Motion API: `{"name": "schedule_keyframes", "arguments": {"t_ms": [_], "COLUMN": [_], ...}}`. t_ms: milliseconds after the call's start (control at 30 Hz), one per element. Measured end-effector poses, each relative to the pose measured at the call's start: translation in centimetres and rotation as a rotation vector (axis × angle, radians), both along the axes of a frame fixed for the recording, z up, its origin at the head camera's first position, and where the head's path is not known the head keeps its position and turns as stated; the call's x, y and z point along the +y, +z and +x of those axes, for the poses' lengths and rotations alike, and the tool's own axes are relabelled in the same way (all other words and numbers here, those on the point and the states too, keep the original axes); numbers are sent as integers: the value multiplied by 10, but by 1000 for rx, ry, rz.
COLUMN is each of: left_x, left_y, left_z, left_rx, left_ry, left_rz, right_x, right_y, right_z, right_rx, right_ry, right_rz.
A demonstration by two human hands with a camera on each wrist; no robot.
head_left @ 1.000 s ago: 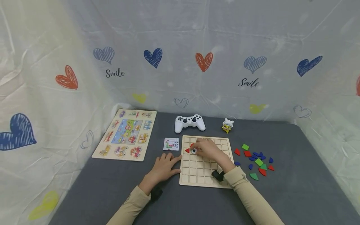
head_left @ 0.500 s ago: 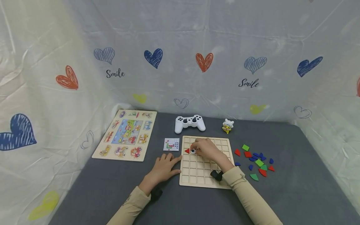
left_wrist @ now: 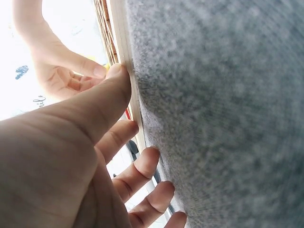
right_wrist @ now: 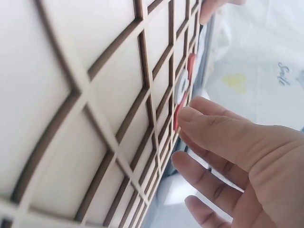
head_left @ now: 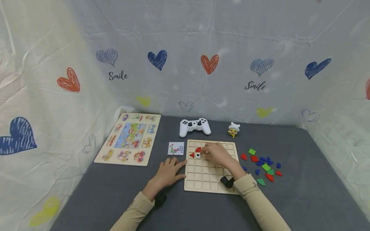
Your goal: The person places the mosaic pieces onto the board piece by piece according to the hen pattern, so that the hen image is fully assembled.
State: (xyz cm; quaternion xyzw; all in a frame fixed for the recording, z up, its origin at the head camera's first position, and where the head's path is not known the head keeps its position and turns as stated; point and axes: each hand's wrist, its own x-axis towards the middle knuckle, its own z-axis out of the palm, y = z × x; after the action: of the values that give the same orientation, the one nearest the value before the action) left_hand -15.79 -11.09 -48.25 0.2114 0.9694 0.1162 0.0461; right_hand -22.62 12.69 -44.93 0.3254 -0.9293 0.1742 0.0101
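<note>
A wooden grid board (head_left: 199, 179) lies on the dark cloth. In its upper left cells sit a red triangle (head_left: 192, 155), a white round piece with a black dot (head_left: 198, 155) and a red curved-edge piece (head_left: 198, 149). My right hand (head_left: 215, 154) hovers over the board just right of these pieces. In the right wrist view its thumb and fingers are loosely bent with nothing held, the thumb tip overlapping the lower red piece (right_wrist: 176, 118). Spread fingers of my left hand (head_left: 167, 171) rest on the cloth, thumb and forefinger touching the board's left edge.
Left of the board's top lies a small pattern card (head_left: 176, 148). Loose red, green and blue pieces (head_left: 266, 166) are scattered to the right. Farther back are a white game controller (head_left: 195, 126), a small figurine (head_left: 233, 129) and a vehicle puzzle board (head_left: 99, 157).
My right hand has drawn back slightly to the right, uncovering the red curved-edge piece it was touching. My left hand stays in place.
</note>
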Motion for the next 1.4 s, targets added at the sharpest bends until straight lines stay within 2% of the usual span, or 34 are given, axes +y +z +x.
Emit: {"name": "schedule_keyframes", "arguments": {"t_ms": [267,567,900,1033,1133,1167,1267,1367,1400], "left_x": [-2,-1,-1,-1,-2,-4,-4,-3,-2], "left_y": [1,2,1,3,6,3,4,4,7], "left_z": [2,2,3,4,6,6,7,6,6], "left_rx": [11,14,24,26,48,78,93,76,49], "left_ry": [-6,-9,-15,-17,-27,-40,-47,-38,-26], "left_rz": [26,20,19,29,49,52,58,50,48], "right_x": [21,57,97,111,120,124,134,145,148], "right_y": [2,-1,-1,-1,-2,-3,-3,-1,0], "right_z": [5,8,10,10,9,8,5,2,2], "right_rx": [-32,10,13,46,49,44,32,23,17], "right_ry": [-70,-100,-184,-210,-252,-264,-299,-317,-324], "right_rz": [22,-34,-39,-25,-7,4,35,56,58]}}
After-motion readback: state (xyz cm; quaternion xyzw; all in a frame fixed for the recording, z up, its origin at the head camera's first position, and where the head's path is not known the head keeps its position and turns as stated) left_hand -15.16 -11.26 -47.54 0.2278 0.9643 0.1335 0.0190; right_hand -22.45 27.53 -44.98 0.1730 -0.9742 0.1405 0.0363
